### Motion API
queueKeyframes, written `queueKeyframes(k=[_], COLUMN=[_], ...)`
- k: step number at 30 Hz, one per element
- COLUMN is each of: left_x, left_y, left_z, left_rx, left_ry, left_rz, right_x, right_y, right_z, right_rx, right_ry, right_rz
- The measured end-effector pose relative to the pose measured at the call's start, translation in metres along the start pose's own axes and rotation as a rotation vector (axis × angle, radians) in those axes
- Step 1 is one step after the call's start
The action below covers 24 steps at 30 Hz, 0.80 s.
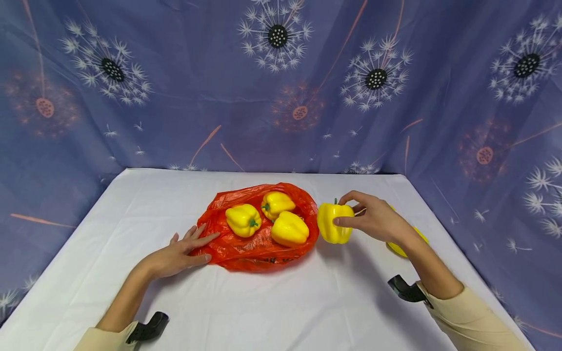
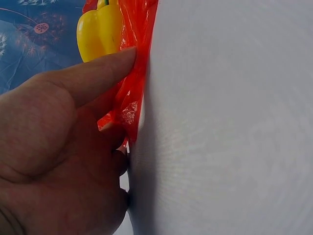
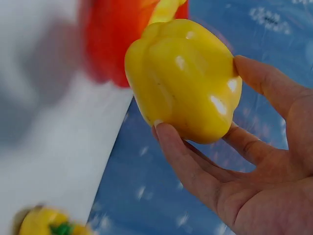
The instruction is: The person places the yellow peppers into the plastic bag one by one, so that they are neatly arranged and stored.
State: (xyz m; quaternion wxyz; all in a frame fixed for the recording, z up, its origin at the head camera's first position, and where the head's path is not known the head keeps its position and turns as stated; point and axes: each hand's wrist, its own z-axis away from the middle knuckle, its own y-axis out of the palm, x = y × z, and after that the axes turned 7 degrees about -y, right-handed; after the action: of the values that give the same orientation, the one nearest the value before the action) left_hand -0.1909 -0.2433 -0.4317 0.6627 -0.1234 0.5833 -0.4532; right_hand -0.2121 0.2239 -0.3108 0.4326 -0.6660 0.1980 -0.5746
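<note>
A yellow bell pepper (image 1: 327, 229) is held up by my right hand (image 1: 375, 218), just off the right side of a red plastic bag (image 1: 246, 251). In the right wrist view the fingers and thumb grip that pepper (image 3: 183, 83) from its sides. Three more yellow peppers lie in the bag's wide mouth: one on the left (image 1: 243, 219), one at the back (image 1: 278, 204) and one on the right (image 1: 290, 229). My left hand (image 1: 177, 256), fingers spread and mostly straight, rests on the bag's left edge; the left wrist view shows its thumb touching the red plastic (image 2: 139, 54).
Yellow pepper surface (image 1: 397, 249) shows past my right forearm, partly hidden by it. A white cloth (image 1: 263, 312) covers the table. Behind and to both sides hangs a blue curtain (image 1: 197, 97) with dandelion prints. Each wrist wears a black camera strap (image 1: 149, 327).
</note>
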Motion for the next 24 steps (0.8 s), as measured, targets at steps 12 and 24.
queueKeyframes(k=[12,24], left_x=[0.001,0.000], left_y=[0.000,0.000], left_z=[-0.001,-0.001], left_rx=[0.005,0.001], left_ry=[-0.008,-0.024], left_rz=[0.006,-0.004], right_x=[0.068,0.094], right_y=[0.044,0.096], right_z=[-0.042,-0.053], right_rx=[0.035,0.085], right_ry=[-0.172,-0.229], right_rz=[-0.081,-0.129])
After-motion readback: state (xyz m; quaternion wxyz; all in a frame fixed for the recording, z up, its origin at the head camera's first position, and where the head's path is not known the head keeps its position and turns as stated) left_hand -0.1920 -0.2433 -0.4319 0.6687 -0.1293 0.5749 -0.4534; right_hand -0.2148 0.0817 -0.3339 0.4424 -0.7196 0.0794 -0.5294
